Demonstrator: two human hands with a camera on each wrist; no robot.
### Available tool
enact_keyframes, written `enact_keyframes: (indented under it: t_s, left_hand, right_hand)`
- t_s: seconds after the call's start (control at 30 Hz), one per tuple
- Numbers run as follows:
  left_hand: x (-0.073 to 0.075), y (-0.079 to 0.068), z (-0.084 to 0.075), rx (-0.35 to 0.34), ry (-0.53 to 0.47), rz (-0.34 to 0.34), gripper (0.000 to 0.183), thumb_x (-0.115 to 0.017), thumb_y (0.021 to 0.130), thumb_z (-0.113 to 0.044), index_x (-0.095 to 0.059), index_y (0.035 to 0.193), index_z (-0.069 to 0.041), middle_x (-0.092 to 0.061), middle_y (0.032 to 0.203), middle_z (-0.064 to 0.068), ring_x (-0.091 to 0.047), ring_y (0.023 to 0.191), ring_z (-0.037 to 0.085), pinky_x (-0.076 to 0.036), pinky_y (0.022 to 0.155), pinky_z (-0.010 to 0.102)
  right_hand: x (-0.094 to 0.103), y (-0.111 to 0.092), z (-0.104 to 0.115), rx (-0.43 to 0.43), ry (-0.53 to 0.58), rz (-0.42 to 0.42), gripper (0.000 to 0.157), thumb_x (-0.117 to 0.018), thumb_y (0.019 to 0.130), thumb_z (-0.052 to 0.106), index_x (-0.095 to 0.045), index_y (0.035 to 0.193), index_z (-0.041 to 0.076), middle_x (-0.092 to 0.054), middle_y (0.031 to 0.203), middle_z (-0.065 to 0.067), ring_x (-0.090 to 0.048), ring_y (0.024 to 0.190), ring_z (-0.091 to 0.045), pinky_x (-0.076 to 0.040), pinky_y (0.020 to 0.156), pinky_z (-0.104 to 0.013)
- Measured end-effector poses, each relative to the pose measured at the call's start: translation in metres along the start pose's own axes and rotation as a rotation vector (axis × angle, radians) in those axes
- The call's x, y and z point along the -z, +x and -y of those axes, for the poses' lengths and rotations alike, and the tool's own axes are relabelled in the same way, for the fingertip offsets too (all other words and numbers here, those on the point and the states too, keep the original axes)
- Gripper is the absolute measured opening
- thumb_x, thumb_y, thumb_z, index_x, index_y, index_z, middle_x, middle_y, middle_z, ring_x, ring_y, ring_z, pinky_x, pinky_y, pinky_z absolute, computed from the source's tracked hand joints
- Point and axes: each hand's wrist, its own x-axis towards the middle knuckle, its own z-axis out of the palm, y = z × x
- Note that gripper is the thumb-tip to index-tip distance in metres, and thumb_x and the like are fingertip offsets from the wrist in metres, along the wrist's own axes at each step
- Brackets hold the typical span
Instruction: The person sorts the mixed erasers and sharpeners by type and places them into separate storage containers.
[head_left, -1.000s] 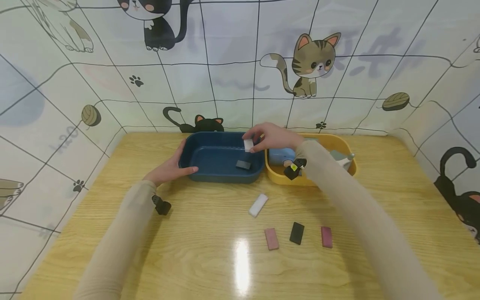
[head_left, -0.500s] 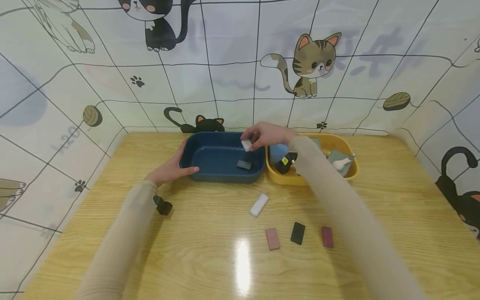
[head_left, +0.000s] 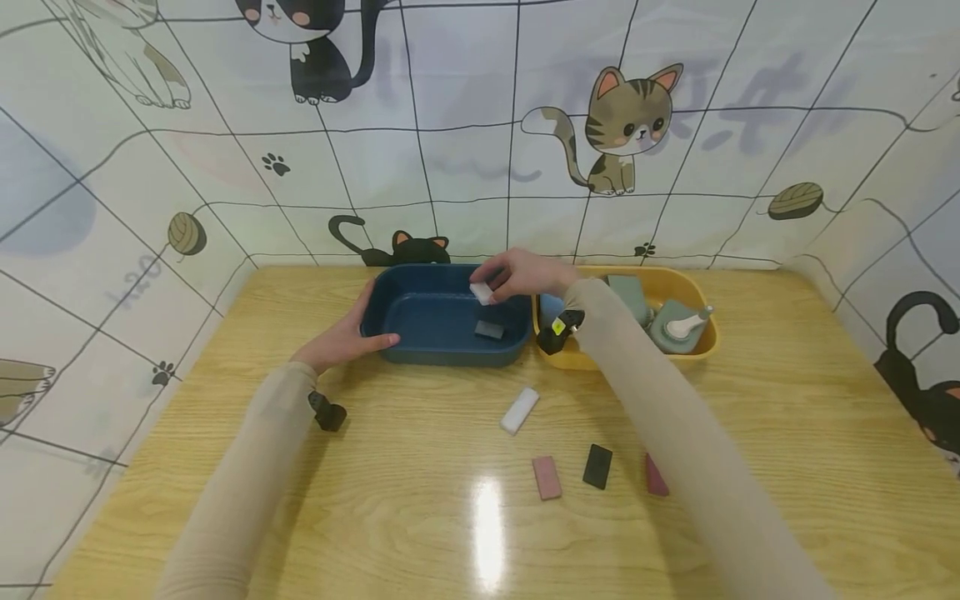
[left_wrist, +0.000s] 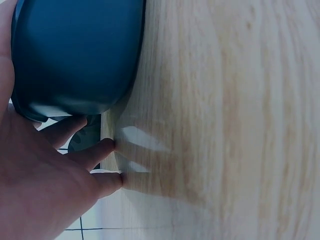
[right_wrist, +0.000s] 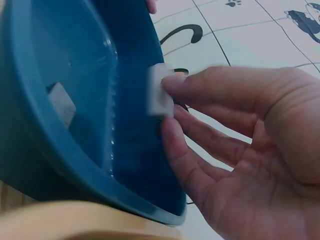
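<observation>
My right hand (head_left: 528,273) pinches a small white block (head_left: 481,292) between thumb and fingertips, over the right part of a dark blue plastic bin (head_left: 423,321). In the right wrist view the held block (right_wrist: 156,95) is blurred and overlaps the bin's far wall. A grey block (head_left: 489,330) lies on the bin's floor at the right. My left hand (head_left: 341,337) rests against the bin's left end, its thumb at the front rim. In the left wrist view its fingers are spread beside the bin, some tips down at the wooden table (left_wrist: 225,125).
A yellow bin (head_left: 701,354) holding a grey-green pump bottle (head_left: 678,327) and a blue bottle (head_left: 551,307) stands right of the blue one. In front lie a white block (head_left: 519,411), a pink block (head_left: 547,477), a black block (head_left: 597,467) and a partly hidden maroon block (head_left: 656,477).
My right hand has shifted left with the white block, farther over the blue bin, and its forearm now partly covers the maroon block. My left hand stays at the bin's end.
</observation>
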Motion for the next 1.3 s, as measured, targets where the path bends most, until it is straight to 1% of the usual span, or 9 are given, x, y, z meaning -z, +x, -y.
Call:
enact_keyframes:
  t_s: [0.17,0.37,0.6,0.63,0.8,0.83,1.0,1.17,1.3]
  left_hand:
    - [-0.002,-0.001,-0.001,-0.001,-0.011,0.001,0.107,-0.067,0.089,-0.042,0.018,0.152,-0.03,0.014,0.16,0.006,0.005,0.145,0.033,-0.007,0.111,0.059]
    - [-0.002,-0.001,-0.002,0.006,-0.013,-0.005,0.108,-0.068,0.089,-0.042,0.017,0.153,-0.03,0.014,0.16,0.005,0.004,0.145,0.033,-0.008,0.111,0.06]
    - [-0.002,-0.003,-0.004,0.024,-0.019,0.003,0.107,-0.067,0.09,-0.038,0.018,0.152,-0.028,0.015,0.16,0.007,0.005,0.145,0.034,-0.007,0.111,0.06]
    - [-0.002,-0.004,-0.007,0.027,-0.023,0.005,0.106,-0.067,0.09,-0.036,0.018,0.153,-0.026,0.015,0.159,0.009,0.005,0.145,0.035,-0.007,0.111,0.06]
    - [-0.001,-0.019,-0.033,0.029,-0.048,0.016,0.103,-0.065,0.092,-0.029,0.017,0.153,-0.016,0.015,0.159,0.016,0.006,0.144,0.039,-0.005,0.111,0.061]
    - [0.0,-0.021,-0.037,0.025,-0.051,0.021,0.104,-0.065,0.092,-0.03,0.017,0.153,-0.014,0.016,0.158,0.017,0.007,0.143,0.04,-0.005,0.11,0.061]
    - [0.001,-0.026,-0.046,0.02,-0.045,0.023,0.103,-0.064,0.092,-0.031,0.017,0.152,-0.011,0.016,0.158,0.019,0.007,0.143,0.04,-0.006,0.111,0.061]
    - [0.001,-0.022,-0.043,0.026,-0.03,0.019,0.1,-0.063,0.093,-0.027,0.015,0.153,-0.01,0.014,0.158,0.018,0.005,0.144,0.039,-0.006,0.111,0.06]
    - [0.001,-0.011,-0.025,0.022,-0.021,0.013,0.104,-0.065,0.092,-0.031,0.017,0.153,-0.017,0.015,0.159,0.014,0.005,0.144,0.037,-0.006,0.111,0.06]
  right_hand:
    - [-0.005,-0.002,-0.001,0.007,-0.002,0.013,0.056,-0.067,0.09,0.007,-0.046,0.142,0.003,-0.042,0.146,-0.012,-0.046,0.128,-0.034,-0.041,0.1,-0.043]
    - [-0.007,-0.007,-0.001,0.016,-0.016,0.01,0.055,-0.068,0.09,0.009,-0.047,0.14,0.001,-0.046,0.143,-0.014,-0.051,0.122,-0.031,-0.044,0.097,-0.039]
    - [-0.012,-0.013,-0.002,0.047,-0.002,0.048,0.055,-0.068,0.09,0.009,-0.047,0.14,0.0,-0.045,0.142,-0.018,-0.049,0.123,-0.036,-0.046,0.095,-0.038]
    - [-0.012,-0.014,-0.002,0.054,-0.001,0.052,0.055,-0.068,0.09,0.009,-0.047,0.14,0.0,-0.045,0.142,-0.018,-0.049,0.123,-0.036,-0.046,0.095,-0.038]
    - [-0.015,-0.022,0.0,0.083,-0.009,0.061,0.055,-0.068,0.09,0.01,-0.047,0.14,-0.001,-0.047,0.14,-0.018,-0.05,0.122,-0.036,-0.046,0.094,-0.038]
    - [-0.015,-0.024,0.0,0.09,-0.013,0.063,0.055,-0.068,0.09,0.01,-0.047,0.14,-0.001,-0.047,0.139,-0.019,-0.05,0.122,-0.037,-0.047,0.094,-0.038]
    - [-0.016,-0.031,0.003,0.116,-0.051,0.07,0.055,-0.068,0.09,0.01,-0.048,0.14,0.002,-0.048,0.138,-0.019,-0.051,0.12,-0.034,-0.047,0.093,-0.036]
    - [-0.021,-0.039,0.009,0.132,-0.076,0.09,0.053,-0.069,0.09,0.013,-0.05,0.138,0.005,-0.051,0.136,-0.015,-0.054,0.116,-0.027,-0.047,0.093,-0.036]
    - [-0.028,-0.046,0.012,0.134,-0.049,0.124,0.052,-0.068,0.091,0.013,-0.05,0.138,0.003,-0.052,0.134,-0.016,-0.053,0.116,-0.029,-0.046,0.094,-0.035]
